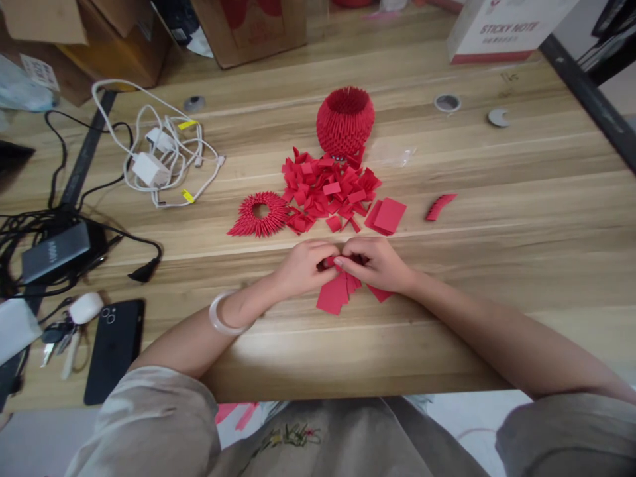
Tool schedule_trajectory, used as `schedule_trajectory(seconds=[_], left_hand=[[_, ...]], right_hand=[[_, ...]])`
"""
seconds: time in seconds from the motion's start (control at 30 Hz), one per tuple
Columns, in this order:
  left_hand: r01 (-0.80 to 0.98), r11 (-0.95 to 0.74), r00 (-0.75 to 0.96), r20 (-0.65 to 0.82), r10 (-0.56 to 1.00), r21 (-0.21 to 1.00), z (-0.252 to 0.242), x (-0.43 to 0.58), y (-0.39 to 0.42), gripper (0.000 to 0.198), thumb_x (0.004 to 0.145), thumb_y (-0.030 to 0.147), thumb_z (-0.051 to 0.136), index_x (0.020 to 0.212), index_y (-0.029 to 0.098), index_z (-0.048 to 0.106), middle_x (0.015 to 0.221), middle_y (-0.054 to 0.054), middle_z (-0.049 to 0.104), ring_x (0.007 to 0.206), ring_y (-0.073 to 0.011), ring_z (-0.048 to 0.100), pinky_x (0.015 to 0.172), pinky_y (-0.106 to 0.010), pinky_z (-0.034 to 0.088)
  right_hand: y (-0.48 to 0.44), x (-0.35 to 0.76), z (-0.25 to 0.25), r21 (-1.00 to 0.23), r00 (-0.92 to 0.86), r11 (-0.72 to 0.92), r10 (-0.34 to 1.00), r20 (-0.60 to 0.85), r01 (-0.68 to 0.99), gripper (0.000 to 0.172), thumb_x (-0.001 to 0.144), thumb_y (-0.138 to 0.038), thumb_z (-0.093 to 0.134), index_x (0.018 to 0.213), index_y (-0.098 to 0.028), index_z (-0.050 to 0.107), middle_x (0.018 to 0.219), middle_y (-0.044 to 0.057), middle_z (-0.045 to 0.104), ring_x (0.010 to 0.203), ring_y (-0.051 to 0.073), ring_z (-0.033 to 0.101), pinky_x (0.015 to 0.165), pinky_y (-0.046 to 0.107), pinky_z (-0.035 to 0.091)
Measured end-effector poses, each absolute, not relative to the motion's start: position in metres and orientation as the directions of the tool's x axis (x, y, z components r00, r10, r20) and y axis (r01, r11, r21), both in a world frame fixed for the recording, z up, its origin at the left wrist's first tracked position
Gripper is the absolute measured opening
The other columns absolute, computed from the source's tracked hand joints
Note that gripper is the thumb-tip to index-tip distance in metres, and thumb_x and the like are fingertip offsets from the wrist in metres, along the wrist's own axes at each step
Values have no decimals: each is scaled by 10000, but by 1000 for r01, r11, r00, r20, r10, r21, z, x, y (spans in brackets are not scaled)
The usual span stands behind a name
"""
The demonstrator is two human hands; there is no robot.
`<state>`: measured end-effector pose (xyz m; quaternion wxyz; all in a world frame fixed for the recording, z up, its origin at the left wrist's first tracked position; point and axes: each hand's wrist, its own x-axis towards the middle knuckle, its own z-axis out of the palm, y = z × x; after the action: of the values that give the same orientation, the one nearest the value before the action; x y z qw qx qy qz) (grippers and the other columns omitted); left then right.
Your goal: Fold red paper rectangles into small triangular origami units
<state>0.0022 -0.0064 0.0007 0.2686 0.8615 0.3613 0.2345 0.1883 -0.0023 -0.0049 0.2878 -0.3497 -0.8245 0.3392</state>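
My left hand (pixel 308 265) and my right hand (pixel 373 262) meet at the fingertips, both pinching one small piece of red paper (pixel 330 262), mostly hidden by the fingers. Beneath them lie flat red paper sheets (pixel 332 294), partly covered by the hands. Just beyond is a heap of small red paper pieces (pixel 322 185), some looking folded. A stack of red paper rectangles (pixel 388 216) rests at its right. To the left sits a spiky ring of folded red paper (pixel 260 212). Behind the heap stands a round vase-like shape of red folded paper (pixel 346 122).
A short strip of joined red pieces (pixel 440 207) lies at right. White charging cables (pixel 169 156), a black phone (pixel 115 351), keys (pixel 57 334) and a black power adapter (pixel 57 252) occupy the left. Cardboard boxes (pixel 253 33) and a sticky note box (pixel 507 30) stand at the back.
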Motion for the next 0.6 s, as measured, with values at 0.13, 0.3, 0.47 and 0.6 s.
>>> schedule_trajectory(seconds=[0.13, 0.3, 0.47, 0.6], left_hand=[[487, -606, 635, 221, 740, 629, 1, 2, -6, 169, 798, 208, 512, 640, 153, 489, 593, 16, 461, 575, -109, 454, 558, -214, 360], [490, -610, 640, 218, 737, 623, 1, 3, -6, 168, 802, 206, 511, 643, 155, 488, 593, 17, 465, 584, -112, 461, 573, -216, 373], [490, -600, 638, 209, 741, 633, 1, 2, -6, 159, 798, 199, 514, 648, 153, 494, 605, 10, 487, 598, -116, 473, 578, -218, 373], [496, -598, 634, 207, 745, 630, 1, 3, -7, 176, 798, 200, 507, 631, 154, 479, 595, 13, 475, 587, -114, 464, 566, -215, 366]], right_hand=[[-2, 188, -4, -751, -599, 547, 758, 256, 371, 312, 868, -308, 513, 597, -165, 458, 533, -28, 418, 518, 84, 373, 531, 217, 299], [-2, 188, -4, -754, -601, 545, 757, 255, 367, 305, 861, -286, 522, 590, -165, 450, 533, -31, 409, 519, 83, 369, 533, 217, 296], [-2, 188, -5, -762, -593, 535, 764, 254, 364, 311, 861, -302, 526, 592, -161, 459, 533, -30, 417, 517, 81, 374, 531, 212, 300], [-2, 188, -5, -762, -591, 533, 767, 251, 368, 318, 865, -313, 522, 593, -162, 459, 535, -31, 416, 519, 81, 377, 529, 210, 300]])
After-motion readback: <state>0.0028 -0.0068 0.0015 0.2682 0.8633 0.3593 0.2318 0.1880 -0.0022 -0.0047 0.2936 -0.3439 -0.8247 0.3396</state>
